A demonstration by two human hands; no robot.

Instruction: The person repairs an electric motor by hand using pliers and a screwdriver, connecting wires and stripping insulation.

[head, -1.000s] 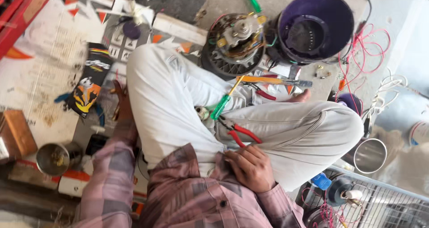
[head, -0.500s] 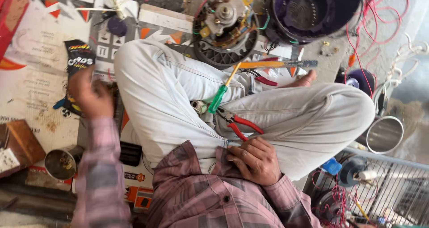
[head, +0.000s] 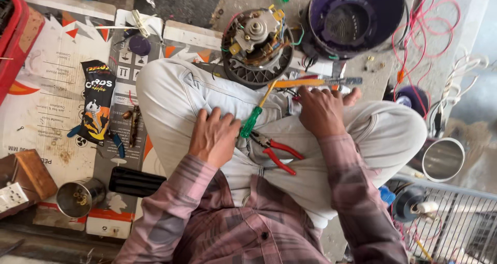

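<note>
A: What have your hands got?

B: Your left hand point(head: 215, 137) lies flat on your pale cotton trouser leg point(head: 176, 96), fingers loosely spread and holding nothing; its fingertips sit just beside the one green translucent-handled screwdriver point(head: 252, 120). Your right hand point(head: 320, 110) rests palm-down on the other knee, fingers curled; I cannot tell whether they grip anything.

A: What's close by?

B: One pair of red-handled steel pliers point(head: 274, 151) lies in your lap between your hands. One yellow-handled flat tool point(head: 310, 82) lies just beyond your right hand. One round motor with a ribbed black housing and coloured wires point(head: 257, 44) sits past your knees, beside one purple plastic bucket-shaped shell point(head: 357, 15).

A: Any room?

B: Printed cardboard point(head: 46, 98) on the floor to your left carries one glossy black packet point(head: 96, 101) and one small metal cup point(head: 77, 196).
</note>
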